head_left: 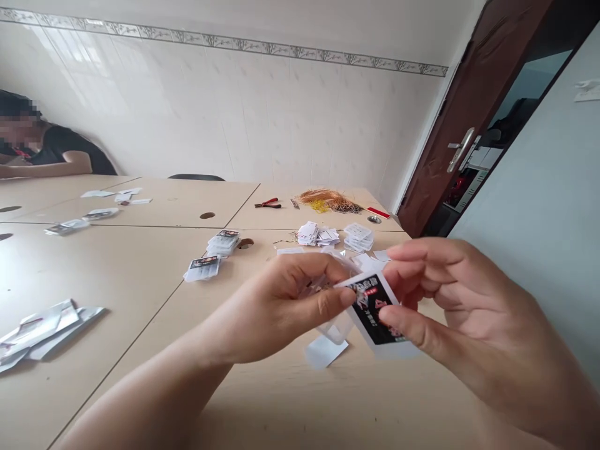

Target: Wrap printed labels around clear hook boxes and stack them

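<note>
Both of my hands meet over the light wooden table (140, 275), pinching one small black printed card packet (375, 312). My left hand (285, 306) grips its upper left corner between thumb and fingers. My right hand (450, 300) holds its right side, thumb pressed on the black face. A clear plastic sleeve (335, 328) hangs under the packet, partly hidden by my left fingers. A small white slip (323, 351) lies on the table just below.
Stacks of small cards (359, 236) and black packets (222, 242) lie past my hands. Red-handled pliers (268, 204) and a golden wire bundle (328, 200) sit farther back. Silver pouches (37, 331) lie at the left. Another person (42, 150) sits far left. A brown door (464, 125) stands open at the right.
</note>
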Demonstrator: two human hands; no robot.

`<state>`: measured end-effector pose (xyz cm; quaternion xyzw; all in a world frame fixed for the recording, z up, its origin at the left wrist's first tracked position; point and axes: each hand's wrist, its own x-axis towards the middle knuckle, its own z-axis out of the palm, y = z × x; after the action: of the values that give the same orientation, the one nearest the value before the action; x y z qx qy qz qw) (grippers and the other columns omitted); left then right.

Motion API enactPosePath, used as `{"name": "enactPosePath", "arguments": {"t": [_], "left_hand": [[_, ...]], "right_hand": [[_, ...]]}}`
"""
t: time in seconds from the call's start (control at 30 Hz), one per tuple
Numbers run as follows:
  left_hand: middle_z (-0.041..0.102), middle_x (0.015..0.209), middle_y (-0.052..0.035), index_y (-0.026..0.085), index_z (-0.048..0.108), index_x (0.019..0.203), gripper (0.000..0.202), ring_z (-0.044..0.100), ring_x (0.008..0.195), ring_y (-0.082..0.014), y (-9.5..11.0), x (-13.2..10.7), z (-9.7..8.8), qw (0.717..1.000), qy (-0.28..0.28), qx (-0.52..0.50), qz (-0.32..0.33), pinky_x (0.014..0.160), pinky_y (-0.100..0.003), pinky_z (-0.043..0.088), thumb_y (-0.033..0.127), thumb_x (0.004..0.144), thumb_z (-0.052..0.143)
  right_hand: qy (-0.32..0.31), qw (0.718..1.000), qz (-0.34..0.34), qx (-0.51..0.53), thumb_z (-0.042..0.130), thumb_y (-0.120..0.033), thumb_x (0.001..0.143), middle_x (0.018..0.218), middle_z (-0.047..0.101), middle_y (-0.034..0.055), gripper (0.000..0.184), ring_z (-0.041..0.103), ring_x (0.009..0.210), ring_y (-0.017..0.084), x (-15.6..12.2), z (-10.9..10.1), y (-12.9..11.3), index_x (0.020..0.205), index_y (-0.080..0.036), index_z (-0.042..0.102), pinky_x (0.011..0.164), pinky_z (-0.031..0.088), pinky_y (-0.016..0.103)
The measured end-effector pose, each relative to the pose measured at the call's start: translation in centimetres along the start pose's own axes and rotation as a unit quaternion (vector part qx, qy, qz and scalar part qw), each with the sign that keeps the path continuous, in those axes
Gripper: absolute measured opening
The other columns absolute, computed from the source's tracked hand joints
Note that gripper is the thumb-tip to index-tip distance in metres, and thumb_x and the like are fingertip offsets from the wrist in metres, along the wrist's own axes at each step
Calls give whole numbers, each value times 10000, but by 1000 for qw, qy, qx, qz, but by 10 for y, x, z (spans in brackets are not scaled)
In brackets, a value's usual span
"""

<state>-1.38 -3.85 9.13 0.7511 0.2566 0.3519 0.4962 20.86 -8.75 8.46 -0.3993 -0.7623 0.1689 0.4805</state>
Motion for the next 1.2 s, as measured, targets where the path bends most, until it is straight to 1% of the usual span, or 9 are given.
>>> {"name": "enactPosePath", "arguments": {"t": [0.1,0.2,0.3,0.47,0.6,0.73,0.9,1.03,1.2], "left_hand": [[725,843,-43,164,699,859,193,642,769,-152,-10,5,-1,999,-10,-34,-21,659,-246,502,319,963,651],[741,880,-55,172,701,853,192,655,805,-163,-15,10,-5,996,1,-80,-42,686,-249,529,336,950,678],[734,861,-43,174,713,875,172,631,761,-134,-16,12,-8,991,-3,-114,-71,680,-225,538,317,961,672],[715,829,-41,161,716,857,209,616,742,-129,-17,11,-8,987,-7,-143,-72,688,-226,540,346,951,687],[720,837,-39,160,734,854,186,616,759,-127,-17,8,-6,987,-7,-146,-66,710,-225,534,314,947,689],[733,864,-31,175,761,889,121,622,775,-125,-14,7,-6,987,-15,-149,-57,720,-218,543,265,937,695],[748,898,-20,179,767,883,122,638,812,-112,-12,9,-6,989,-17,-142,-42,727,-181,539,221,953,676],[751,909,-26,175,749,880,132,641,813,-114,-11,9,-6,993,-18,-115,-36,716,-180,533,245,961,672],[752,903,-45,169,736,878,156,641,806,-132,-13,9,-6,995,-20,-95,-35,711,-207,532,294,954,684]], "right_hand": [[9,999,39,31,713,-258,941,866,688,-55,196,693,743,91,4,7,8,1074,-393,662,642,606,133],[-11,995,75,62,713,-260,944,832,710,-80,160,704,710,67,9,9,16,1034,-386,675,646,600,109],[0,994,88,68,744,-276,916,821,716,-87,149,716,707,68,14,8,19,1005,-381,687,636,605,102],[30,997,61,26,757,-264,899,829,724,-95,153,713,709,51,12,8,16,985,-367,684,657,591,63],[48,998,50,-3,768,-264,894,838,744,-105,173,716,724,48,6,11,16,1003,-379,699,670,587,53],[40,998,45,-21,763,-279,901,841,764,-124,188,719,710,47,4,11,14,1029,-408,714,653,588,59],[41,997,16,-56,774,-272,889,821,750,-144,196,673,676,22,6,9,11,1018,-411,725,648,549,39],[40,997,17,-65,771,-273,889,807,740,-135,176,652,673,38,7,8,11,999,-398,713,625,541,70],[30,998,13,-59,734,-250,918,830,730,-110,119,661,712,75,4,8,14,904,-351,671,583,536,131]]}}
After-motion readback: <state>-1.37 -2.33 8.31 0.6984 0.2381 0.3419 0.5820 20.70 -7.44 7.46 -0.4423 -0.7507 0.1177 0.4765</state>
